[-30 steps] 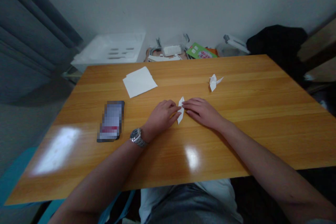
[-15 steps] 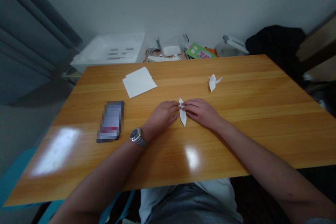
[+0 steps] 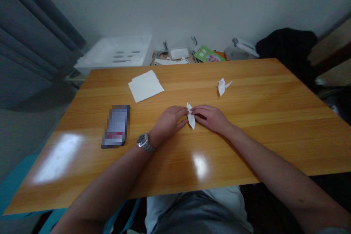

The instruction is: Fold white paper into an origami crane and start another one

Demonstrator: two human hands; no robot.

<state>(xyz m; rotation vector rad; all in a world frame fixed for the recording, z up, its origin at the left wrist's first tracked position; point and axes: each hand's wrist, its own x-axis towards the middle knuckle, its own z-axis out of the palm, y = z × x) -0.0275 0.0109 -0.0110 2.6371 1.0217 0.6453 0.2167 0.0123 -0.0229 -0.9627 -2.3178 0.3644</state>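
Between my fingertips is a narrow piece of folded white paper [image 3: 191, 121], pointed at the near end and split into points at the far end. My left hand [image 3: 170, 121], with a metal watch [image 3: 145, 142] on its wrist, grips the paper's left edge. From the other side my right hand [image 3: 210, 117] pinches its right edge. Fingers of both hands cover part of the paper's middle. A finished white paper crane [image 3: 222, 87] stands apart, farther back and to the right.
White paper sheets [image 3: 146, 86] lie at the back left of the wooden table [image 3: 260, 117]. A phone [image 3: 116, 126] with a blurred screen rests left of my left hand. Past the far edge are a white plastic tub [image 3: 115, 49] and a green book [image 3: 210, 55].
The paper's near tip has shifted slightly up and to the right, and the piece looks a little wider. Both hands have barely moved.
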